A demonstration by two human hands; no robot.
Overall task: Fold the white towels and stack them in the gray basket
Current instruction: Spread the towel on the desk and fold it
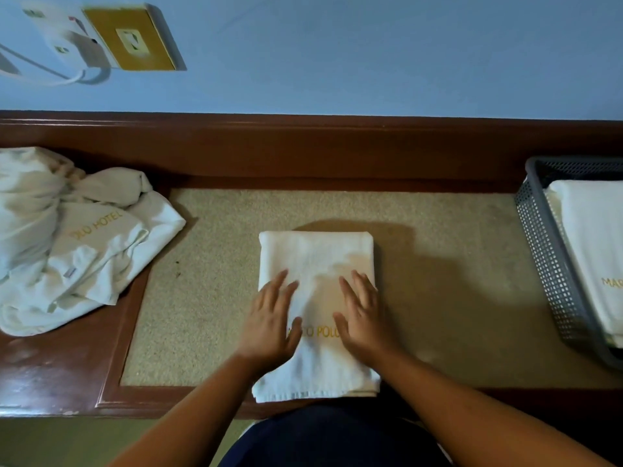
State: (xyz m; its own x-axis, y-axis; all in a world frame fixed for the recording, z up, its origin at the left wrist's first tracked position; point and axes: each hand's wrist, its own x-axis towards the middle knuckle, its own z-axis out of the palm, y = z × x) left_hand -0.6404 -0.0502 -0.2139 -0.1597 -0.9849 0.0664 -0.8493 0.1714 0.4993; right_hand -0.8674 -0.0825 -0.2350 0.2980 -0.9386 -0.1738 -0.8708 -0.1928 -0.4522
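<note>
- Where gold lettering shows, the folded towel (317, 254) reads "POLO", the crumpled pile (67, 237) "OLO HOTEL", and the stacked towel (593, 237) in the gray basket (539, 237) "MAR".
- The left grip (269, 318) and right grip (362, 318) lie flat on the folded towel, fingers straight, mid-counter (438, 298).

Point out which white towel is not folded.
The crumpled towel at far left: it lies bunched and twisted, while the middle towel and the basket towel in the gray basket are flat, folded rectangles.
</note>
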